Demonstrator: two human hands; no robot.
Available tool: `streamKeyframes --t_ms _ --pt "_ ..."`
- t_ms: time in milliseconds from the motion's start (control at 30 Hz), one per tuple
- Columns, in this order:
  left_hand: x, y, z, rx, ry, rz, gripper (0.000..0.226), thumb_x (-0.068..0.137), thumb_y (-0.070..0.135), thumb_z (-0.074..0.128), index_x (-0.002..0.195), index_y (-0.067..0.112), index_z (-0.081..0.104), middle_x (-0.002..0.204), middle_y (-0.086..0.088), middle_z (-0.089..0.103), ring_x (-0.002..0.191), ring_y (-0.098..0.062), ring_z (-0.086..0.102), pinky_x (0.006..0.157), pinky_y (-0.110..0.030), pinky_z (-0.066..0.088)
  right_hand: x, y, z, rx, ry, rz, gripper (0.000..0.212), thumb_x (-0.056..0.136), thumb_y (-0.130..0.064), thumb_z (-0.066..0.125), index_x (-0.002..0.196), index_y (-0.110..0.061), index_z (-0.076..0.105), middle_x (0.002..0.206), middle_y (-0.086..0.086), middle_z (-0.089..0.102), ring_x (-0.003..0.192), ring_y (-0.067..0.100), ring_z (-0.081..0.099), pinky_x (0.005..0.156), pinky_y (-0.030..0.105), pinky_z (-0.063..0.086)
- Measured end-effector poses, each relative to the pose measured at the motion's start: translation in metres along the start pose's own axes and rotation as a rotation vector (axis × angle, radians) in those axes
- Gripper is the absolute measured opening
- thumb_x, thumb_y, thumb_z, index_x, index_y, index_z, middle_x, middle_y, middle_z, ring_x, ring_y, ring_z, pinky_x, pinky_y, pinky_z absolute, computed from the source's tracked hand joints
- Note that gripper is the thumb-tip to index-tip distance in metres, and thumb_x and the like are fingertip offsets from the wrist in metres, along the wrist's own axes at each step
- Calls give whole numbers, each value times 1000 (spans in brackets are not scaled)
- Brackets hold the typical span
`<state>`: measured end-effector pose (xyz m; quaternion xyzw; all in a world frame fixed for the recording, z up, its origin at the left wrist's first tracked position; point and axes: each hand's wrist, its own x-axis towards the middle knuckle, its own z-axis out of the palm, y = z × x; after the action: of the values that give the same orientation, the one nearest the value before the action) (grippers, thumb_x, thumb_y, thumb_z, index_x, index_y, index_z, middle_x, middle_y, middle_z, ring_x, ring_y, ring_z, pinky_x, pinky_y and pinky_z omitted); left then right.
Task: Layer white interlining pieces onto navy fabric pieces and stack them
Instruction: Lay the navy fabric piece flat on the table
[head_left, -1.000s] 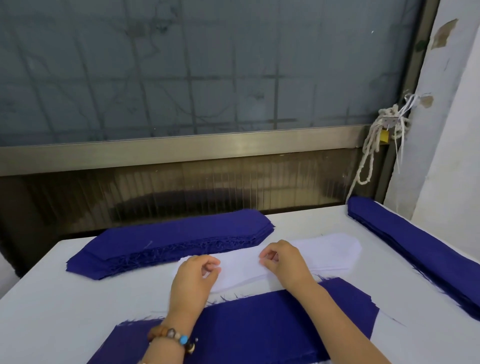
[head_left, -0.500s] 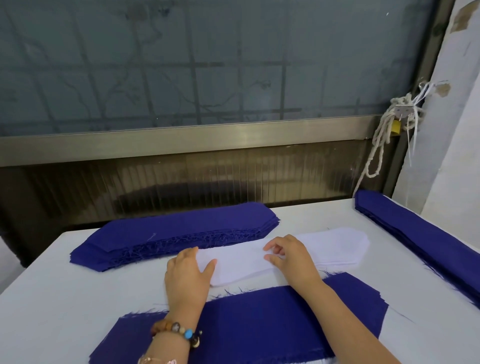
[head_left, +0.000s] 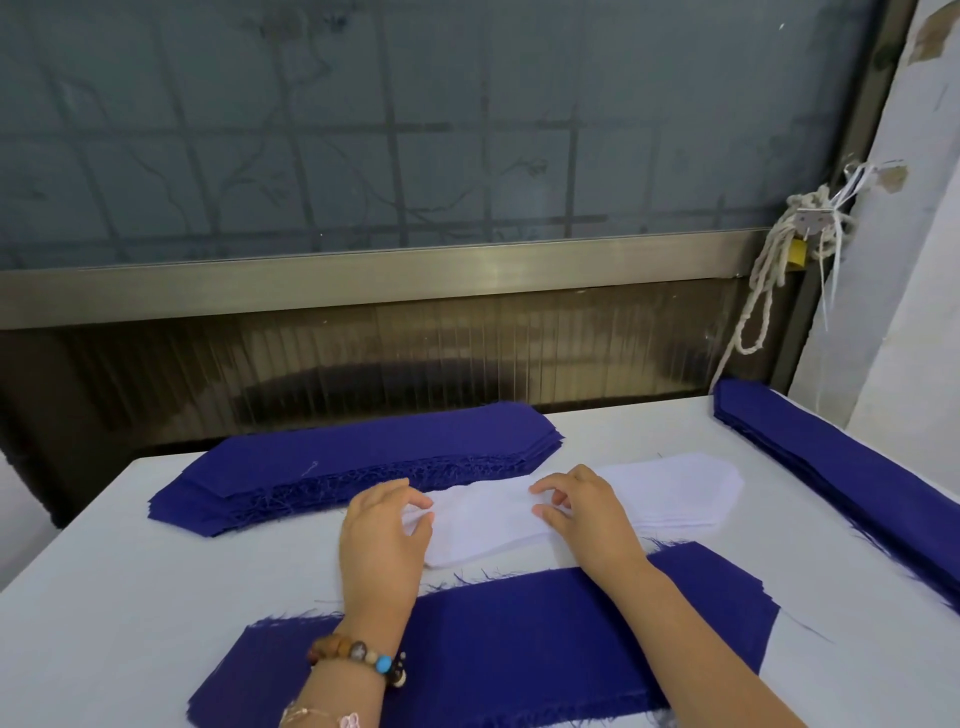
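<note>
Left grip (head_left: 384, 525) clamped on the left end of the interlining stack (head_left: 675, 491), to peel off one ply. Right grip (head_left: 587, 512) curled at the stack's middle; pinching or just pinning it, can't tell. Navy piece (head_left: 519, 634) lies flat just on my side of the stack, ready to receive.

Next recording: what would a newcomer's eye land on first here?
The left hand and right hand stand out first, both seeming to pinch the white interlining pile mid-table. Vivid navy surrounds it: a single navy piece nearest the person, a frayed navy stack behind on the left, and another navy stack along the right edge.
</note>
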<state>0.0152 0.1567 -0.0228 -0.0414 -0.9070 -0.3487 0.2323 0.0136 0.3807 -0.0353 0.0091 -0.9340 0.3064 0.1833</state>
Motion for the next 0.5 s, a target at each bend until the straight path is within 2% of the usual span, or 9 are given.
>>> streamKeyframes --t_ms 67,167,267,333,367,433,500 --pt "-2 1 1 -179 -63 -26 24 85 4 67 80 26 58 111 5 65 114 -16 55 86 -23 42 0 0 0 12 5 10 30 90 -28 65 119 -29 61 96 -8 51 90 7 51 86 18 47" --pt "-1 -1 2 -297 -104 -67 30 84 -6 58 77 22 51 98 5 66 105 -12 61 80 -25 50 -1 0 -1 21 -14 19 40 90 -28 64 129 -33 52 95 -10 52 89 6 50 84 15 44" --pt "1 0 0 -334 -108 -78 33 83 -12 51 79 21 53 93 9 64 96 -7 61 69 -9 44 0 -2 -2 32 -28 29 50 91 -27 64 136 -34 43 95 -10 52 88 6 50 83 14 43" --pt "2 1 -1 -328 -113 -56 44 80 -17 47 85 26 58 91 8 61 87 -10 58 59 -8 42 0 -4 -3 36 -36 32 57 91 -25 64 140 -35 38 95 -9 52 88 7 51 85 16 45" --pt "2 1 -1 -316 -124 -40 51 80 -18 46 90 29 62 91 7 59 84 -12 56 58 -9 42 0 -5 -4 36 -40 27 59 91 -24 64 141 -36 36 95 -8 52 88 8 51 86 17 46" --pt "2 2 0 -275 -147 -6 57 81 -19 45 95 32 67 91 5 56 88 -12 54 64 -7 41 -1 -6 -6 17 -48 1 60 92 -23 62 143 -37 34 96 -7 52 89 8 50 88 19 46" --pt "2 3 -1 -261 -150 1 55 82 -19 46 83 33 66 92 5 57 94 -13 53 70 -4 37 -2 -7 -7 -18 -55 -30 59 94 -21 59 144 -39 33 97 -6 50 89 8 50 87 18 45"
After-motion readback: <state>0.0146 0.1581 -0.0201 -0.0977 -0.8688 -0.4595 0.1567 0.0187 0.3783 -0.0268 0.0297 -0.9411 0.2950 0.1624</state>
